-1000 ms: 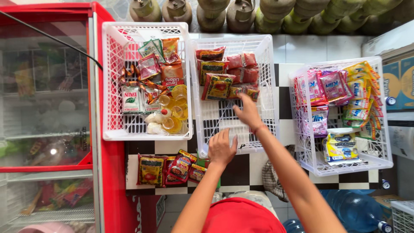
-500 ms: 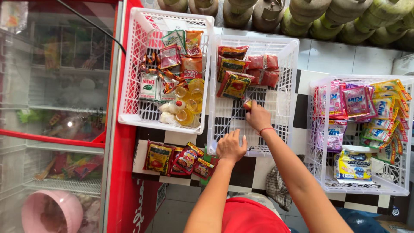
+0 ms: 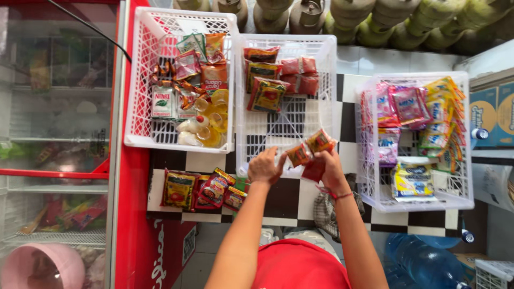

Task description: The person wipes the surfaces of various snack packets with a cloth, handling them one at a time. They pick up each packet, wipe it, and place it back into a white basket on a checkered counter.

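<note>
Right hand [image 3: 331, 165] pinches small red-orange sachets [image 3: 310, 152] just beyond its fingertips; left hand [image 3: 264, 167] curled beside them, touching the left sachet, over middle white basket [image 3: 241, 155].

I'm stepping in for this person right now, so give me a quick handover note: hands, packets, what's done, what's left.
Left hand and right hand together hold a strip of red and orange sachets over the middle basket's front edge.
Done: similar red packets lie at the back of that basket.
Left: a pile of packets sits on the checkered ledge beside the left hand, outside any basket.
</note>
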